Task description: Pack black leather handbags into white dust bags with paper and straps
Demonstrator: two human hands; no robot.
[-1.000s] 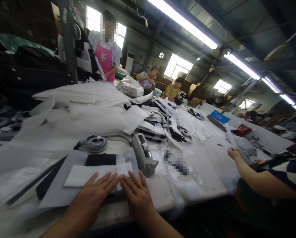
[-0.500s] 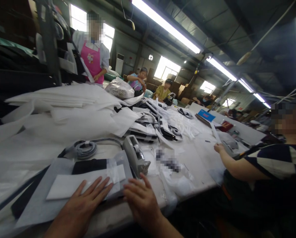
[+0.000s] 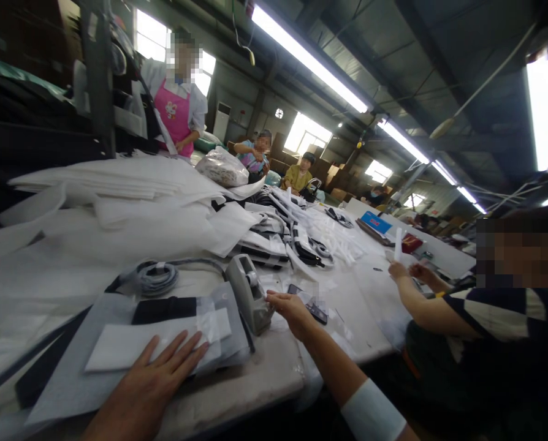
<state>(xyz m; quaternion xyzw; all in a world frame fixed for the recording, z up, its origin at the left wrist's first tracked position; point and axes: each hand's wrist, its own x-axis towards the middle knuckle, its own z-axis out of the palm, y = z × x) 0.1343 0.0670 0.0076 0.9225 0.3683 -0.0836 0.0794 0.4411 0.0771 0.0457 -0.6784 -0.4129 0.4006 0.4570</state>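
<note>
My left hand [image 3: 157, 383] lies flat with fingers spread on a white foam sheet [image 3: 117, 349]. Under the foam are a black piece [image 3: 163, 310] and a larger translucent white sheet [image 3: 65, 386]. My right hand [image 3: 292, 309] reaches to the cutting end of a grey tape dispenser [image 3: 241, 288]. Thumb and forefinger are pinched there on the end of the clear tape; the tape itself is barely visible. A coiled grey cable or strap [image 3: 157, 277] lies behind the black piece.
White foam sheets [image 3: 108, 177] are piled at the left back. Black-and-white wrapped items [image 3: 265, 242] heap mid-table. A dark phone-like object [image 3: 317, 312] lies right of my right hand. A co-worker [image 3: 476, 312] handles a white strip at right; other people stand farther back.
My right hand has moved from beside the foam sheet up and right to the tape dispenser's end, its fingers now pinched. My left hand has stayed on the foam.
</note>
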